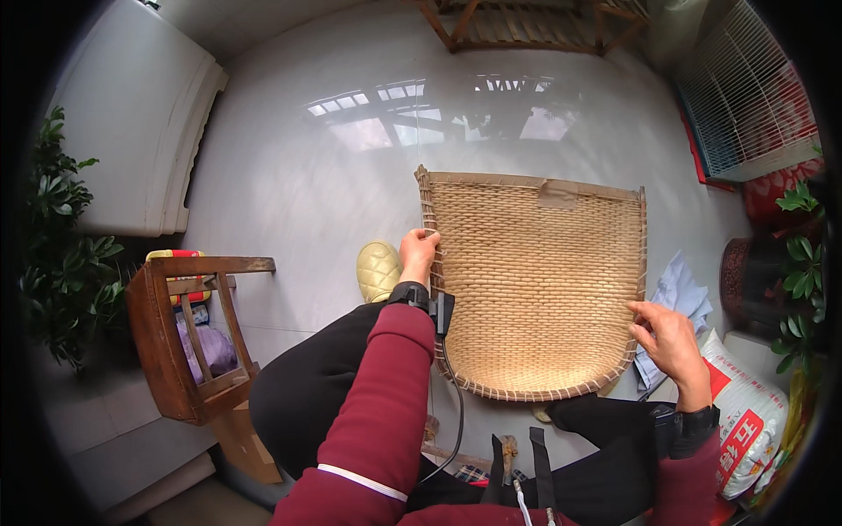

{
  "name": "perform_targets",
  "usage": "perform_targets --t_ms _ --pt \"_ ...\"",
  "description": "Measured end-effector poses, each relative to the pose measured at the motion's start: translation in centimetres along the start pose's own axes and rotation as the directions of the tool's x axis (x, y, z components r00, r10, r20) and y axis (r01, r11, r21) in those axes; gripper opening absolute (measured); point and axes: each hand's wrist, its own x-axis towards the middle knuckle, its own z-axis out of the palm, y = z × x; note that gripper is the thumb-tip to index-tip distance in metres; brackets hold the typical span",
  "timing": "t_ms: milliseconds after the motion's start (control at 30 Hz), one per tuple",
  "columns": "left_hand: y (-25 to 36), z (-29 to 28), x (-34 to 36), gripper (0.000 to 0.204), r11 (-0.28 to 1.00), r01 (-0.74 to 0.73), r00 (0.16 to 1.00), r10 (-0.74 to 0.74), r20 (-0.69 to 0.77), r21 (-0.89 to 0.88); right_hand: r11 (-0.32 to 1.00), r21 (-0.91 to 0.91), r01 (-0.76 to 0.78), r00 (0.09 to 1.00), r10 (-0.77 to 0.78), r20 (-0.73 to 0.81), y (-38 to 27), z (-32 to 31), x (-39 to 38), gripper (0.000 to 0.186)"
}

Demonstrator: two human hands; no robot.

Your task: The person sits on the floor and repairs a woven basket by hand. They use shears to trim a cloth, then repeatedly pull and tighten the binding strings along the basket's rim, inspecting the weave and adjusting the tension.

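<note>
Ok, L hand (418, 252) grips bskt rim (427, 202), R hand (671, 344) nr; wide flr (281, 202) beyond.

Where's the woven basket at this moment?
In the head view, the woven basket is right of centre, between the left hand at its left rim and the right hand.

The basket (539, 280) was between the left hand (419, 252) and the right hand (671, 346) — a cloth (682, 294) and a sack (752, 425) to its right, a slipper (377, 272) just left. Farther left stood a chair (147, 342); a rack (526, 26) beyond the basket, a cage (750, 96) far right.
</note>
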Motion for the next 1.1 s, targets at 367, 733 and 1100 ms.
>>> perform_targets --t_ms 367,733,1100 --pt "26.9 -10.2 10.2 0.039 0.788 -0.317 0.874 0.026 0.486 0.528 0.997 0.077 -0.012 0.989 0.0 0.148 1.9 0.5 2.9 0.032" --pt "4.2 -4.6 18.1 0.042 0.965 0.06 0.814 0.1 0.572 -0.254 0.714 0.667 -0.213 0.944 -0.025 0.329 -7.6 22.4 28.5 0.031" --pt "5.9 -5.7 20.0 0.031 0.987 0.056 0.752 0.058 0.657 -0.151 0.579 0.777 -0.248 0.953 -0.001 0.304 -14.8 29.2 37.1 0.054"
